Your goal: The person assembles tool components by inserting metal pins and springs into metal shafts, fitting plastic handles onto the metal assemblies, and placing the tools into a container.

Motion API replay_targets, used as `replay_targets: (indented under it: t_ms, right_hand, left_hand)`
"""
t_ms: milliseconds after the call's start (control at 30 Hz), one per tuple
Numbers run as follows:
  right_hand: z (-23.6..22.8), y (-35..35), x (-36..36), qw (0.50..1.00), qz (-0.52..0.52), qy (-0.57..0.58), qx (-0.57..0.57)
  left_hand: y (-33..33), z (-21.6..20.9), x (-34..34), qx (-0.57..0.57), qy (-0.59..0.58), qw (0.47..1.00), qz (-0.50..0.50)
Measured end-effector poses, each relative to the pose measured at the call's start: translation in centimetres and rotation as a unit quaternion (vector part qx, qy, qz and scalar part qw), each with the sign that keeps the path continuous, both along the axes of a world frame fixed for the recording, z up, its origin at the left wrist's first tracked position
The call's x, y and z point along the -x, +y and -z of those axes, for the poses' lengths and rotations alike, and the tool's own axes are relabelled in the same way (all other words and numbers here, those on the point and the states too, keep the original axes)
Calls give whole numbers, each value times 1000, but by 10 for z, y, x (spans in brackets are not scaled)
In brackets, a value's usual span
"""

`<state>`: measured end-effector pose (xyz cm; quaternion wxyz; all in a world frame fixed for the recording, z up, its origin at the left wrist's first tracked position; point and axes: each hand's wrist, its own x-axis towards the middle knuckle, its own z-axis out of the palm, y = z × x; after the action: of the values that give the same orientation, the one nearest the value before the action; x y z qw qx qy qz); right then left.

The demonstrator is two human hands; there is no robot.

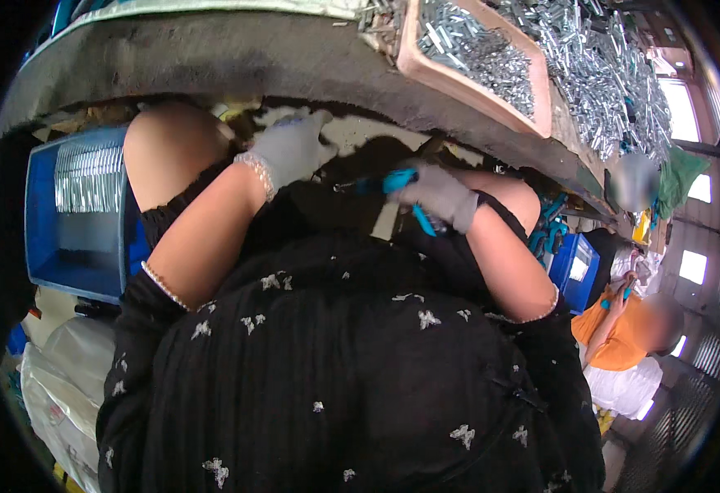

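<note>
In a pale grey glove, my left hand (290, 148) hangs over my lap below the bench edge. Its thumb and a finger stand apart, and I see nothing held between them. My right hand (438, 195), gloved too, wraps around pliers (401, 179) with teal handles. The dark jaws of the pliers point left toward my left hand, with a gap between. Something small and shiny near the jaws is too dim to name. Black cloth (319, 205) of my clothes lies under both hands.
Ahead runs a thick workbench edge (212, 57). On it, a pink tray (475, 90) of small metal parts stands beside a heap of metal pieces (598, 74). A blue crate (76, 255) with stacked metal parts is at left, another blue bin (574, 267) at right. A person in orange (615, 329) sits beyond.
</note>
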<state>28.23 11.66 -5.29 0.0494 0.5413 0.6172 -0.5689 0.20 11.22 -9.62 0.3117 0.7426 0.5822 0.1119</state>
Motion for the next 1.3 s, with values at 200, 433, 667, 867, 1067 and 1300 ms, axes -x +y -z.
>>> replay_targets:
  t_ms: [200, 433, 667, 867, 1067, 1300]
  right_hand:
    - [30, -47, -4, 925, -197, -234, -224]
    - [186, -45, 42, 771, -75, -444, -451]
    - [62, -43, 32, 957, -120, -189, -185]
    - [81, -42, 27, 947, -109, -177, -243]
    - [95, -13, 22, 887, -310, -224, -260]
    - [157, -30, 62, 918, -34, -343, -194]
  left_hand:
    - [-7, -49, -87, -20, 33, 965, 258]
    - [9, 0, -126, -8, 195, 911, 365]
    - [21, 33, -113, -197, 189, 884, 379]
    - [28, 50, -108, -310, 161, 848, 398]
    - [35, -26, -125, -52, 205, 888, 408]
    - [19, -51, -111, 66, 85, 935, 337]
